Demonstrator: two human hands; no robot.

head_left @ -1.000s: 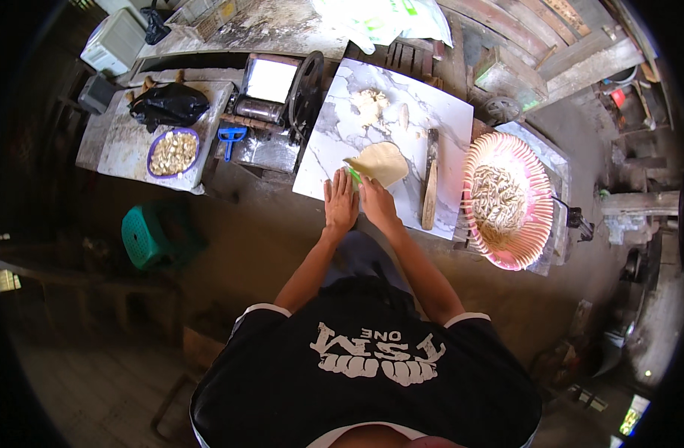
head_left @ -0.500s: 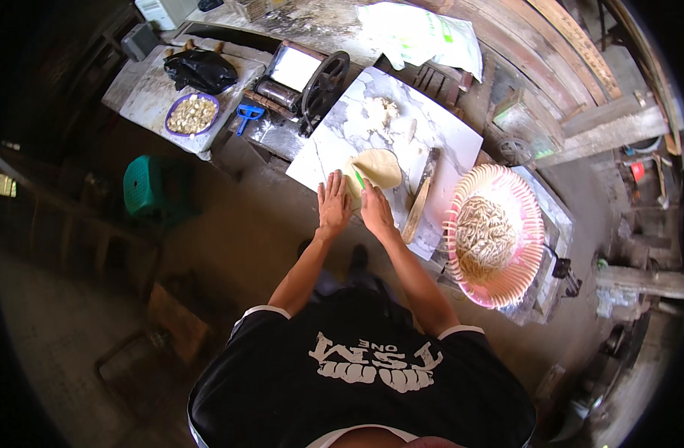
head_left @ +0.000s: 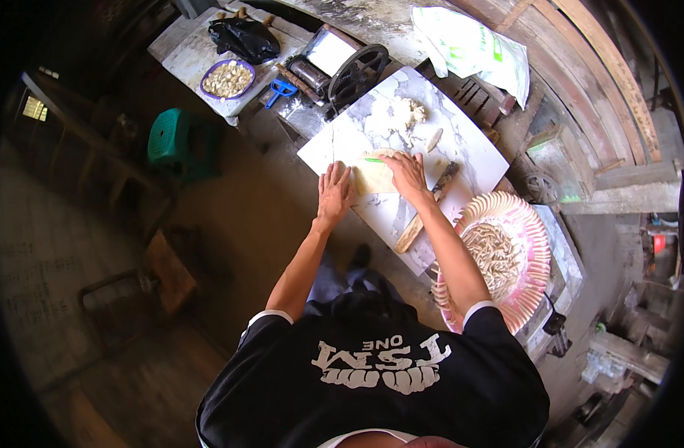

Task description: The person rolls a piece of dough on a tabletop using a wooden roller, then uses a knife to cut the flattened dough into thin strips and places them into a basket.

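Beside hands [head_left: 372, 187]: pink tray [head_left: 532, 216] holding dough strips [head_left: 495, 254].

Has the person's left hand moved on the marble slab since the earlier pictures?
Yes. The left hand earlier lay against the right hand on the dough sheet; now it sits apart, toward the marble slab's left edge.

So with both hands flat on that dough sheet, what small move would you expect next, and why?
Probably pressing or folding the dough sheet flatter on the marble board. The left hand rests at its left edge, the right hand on its right side, both open with nothing gripped. The wooden rolling pin lies untouched beside the right forearm, so picking it up may follow.
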